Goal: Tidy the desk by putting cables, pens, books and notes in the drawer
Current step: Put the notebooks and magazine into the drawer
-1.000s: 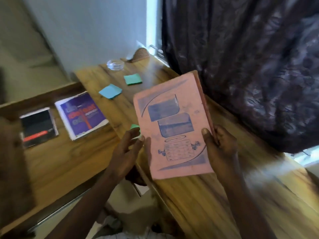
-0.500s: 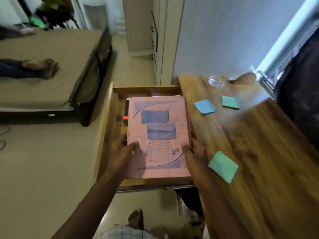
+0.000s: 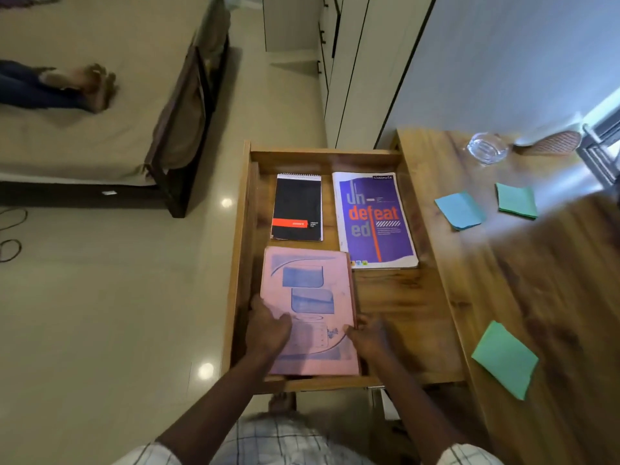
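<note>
A pink book (image 3: 308,280) lies flat in the near-left part of the open wooden drawer (image 3: 322,156). My left hand (image 3: 268,327) holds its left edge with the thumb on the cover. My right hand (image 3: 369,333) holds its right edge, thumb on the cover as well. Behind it in the drawer lie a black spiral notepad (image 3: 297,206) and a purple book (image 3: 374,219). On the desk (image 3: 553,280) to the right lie a blue sticky note (image 3: 459,209), a green note (image 3: 516,200) at the back, and another green note (image 3: 505,359) near me.
A glass ashtray (image 3: 486,147) stands at the desk's far end beside a woven object (image 3: 557,142). Left of the drawer is tiled floor, with a bed (image 3: 84,129) on which a person's feet rest. A black cable (image 3: 10,243) lies on the floor.
The pink book went from held up over the desk to lying in the drawer's near-left part. Both hands came down with it; the view swung left toward the drawer.
</note>
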